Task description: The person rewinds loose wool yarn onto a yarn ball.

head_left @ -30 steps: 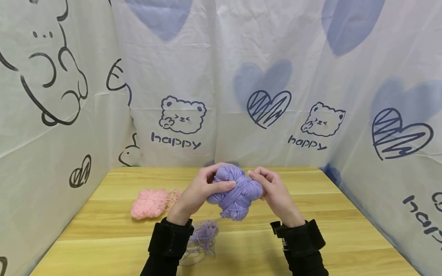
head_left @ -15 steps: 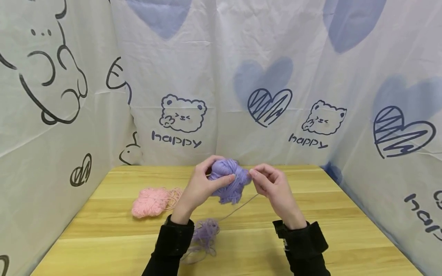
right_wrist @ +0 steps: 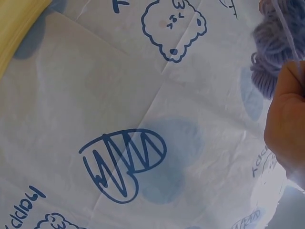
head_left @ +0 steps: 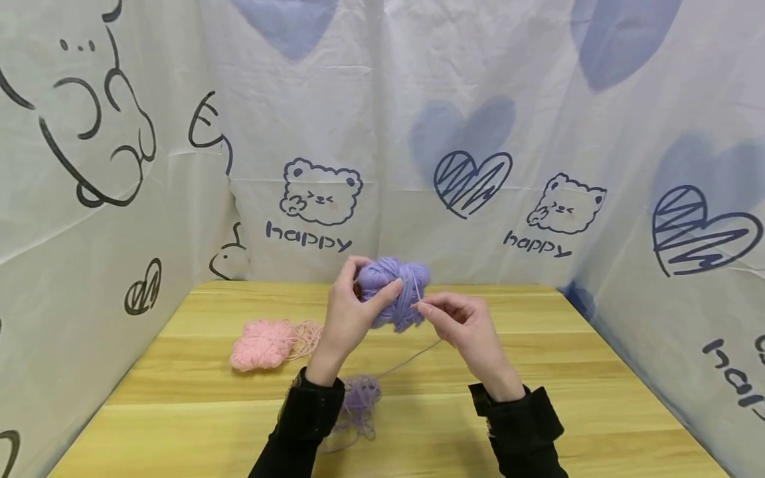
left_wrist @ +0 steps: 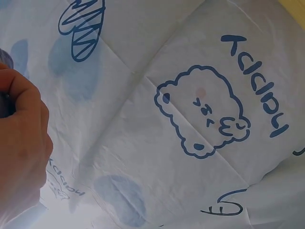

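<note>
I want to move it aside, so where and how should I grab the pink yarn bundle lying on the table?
Grip the pink yarn bundle across its thick body from above. It lies flat on the table, and its loose strands trail right, so avoid that end.

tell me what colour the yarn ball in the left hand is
Purple: the yarn ball in the left hand shows best in the head view.

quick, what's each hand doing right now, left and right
Left hand: closed in a grip round the purple yarn ball, held above the table.
Right hand: fingertips pinching the purple strand beside the ball.
</note>
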A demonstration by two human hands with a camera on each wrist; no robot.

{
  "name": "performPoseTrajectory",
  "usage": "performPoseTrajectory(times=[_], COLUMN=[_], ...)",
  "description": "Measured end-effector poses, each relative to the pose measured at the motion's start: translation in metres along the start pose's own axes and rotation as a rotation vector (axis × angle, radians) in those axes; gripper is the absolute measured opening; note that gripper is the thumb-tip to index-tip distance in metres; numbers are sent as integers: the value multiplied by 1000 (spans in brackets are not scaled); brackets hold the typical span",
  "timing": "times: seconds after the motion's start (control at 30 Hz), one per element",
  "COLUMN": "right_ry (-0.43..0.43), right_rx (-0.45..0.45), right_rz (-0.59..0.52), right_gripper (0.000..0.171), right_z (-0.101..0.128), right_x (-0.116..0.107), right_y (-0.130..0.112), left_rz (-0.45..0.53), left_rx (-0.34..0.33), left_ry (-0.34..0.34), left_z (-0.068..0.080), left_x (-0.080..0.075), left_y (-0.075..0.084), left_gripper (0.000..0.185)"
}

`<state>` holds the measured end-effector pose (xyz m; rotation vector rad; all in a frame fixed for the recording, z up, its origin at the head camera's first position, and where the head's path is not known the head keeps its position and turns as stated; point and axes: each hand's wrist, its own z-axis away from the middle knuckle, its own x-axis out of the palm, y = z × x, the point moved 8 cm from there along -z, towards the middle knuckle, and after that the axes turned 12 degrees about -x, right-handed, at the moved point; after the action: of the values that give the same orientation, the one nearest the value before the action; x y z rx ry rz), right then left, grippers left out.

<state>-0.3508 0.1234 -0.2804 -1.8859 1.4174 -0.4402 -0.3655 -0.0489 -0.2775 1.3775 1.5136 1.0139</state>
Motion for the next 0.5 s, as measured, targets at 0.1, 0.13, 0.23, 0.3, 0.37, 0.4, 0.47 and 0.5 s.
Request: performPoseTrajectory(times=[0.1, 0.13, 0.23, 0.3, 0.37, 0.4, 0.47, 0.5], right_ry=[-18, -23, -48, -71, -98, -113, -138, -144], right_rx=[-4, -4, 1, 9, 26, 35, 46, 57], right_rz=[24, 31, 48, 54, 65, 73, 78, 82], right_gripper=[15, 16, 19, 20, 20, 20, 20, 19], right_z=[0, 0, -1, -1, 0, 0, 0, 1], right_x=[2, 3, 5, 7, 9, 11, 13, 13], right_y=[0, 0, 0, 0, 3, 4, 7, 9], left_rz=[20, 26, 48, 72, 115, 142, 198, 231], left_rx=[-12, -18, -39, -51, -60, -59, -62, -63], left_ry=[10, 16, 37, 57, 67, 68, 62, 54], left_z=[-1, -1, -2, -2, -2, -2, -2, -2], left_x=[-1, -1, -3, -5, -6, -7, -8, -8], left_y=[-1, -1, -2, -2, -2, -2, -3, -3], left_gripper=[40, 41, 43, 43, 43, 42, 39, 37])
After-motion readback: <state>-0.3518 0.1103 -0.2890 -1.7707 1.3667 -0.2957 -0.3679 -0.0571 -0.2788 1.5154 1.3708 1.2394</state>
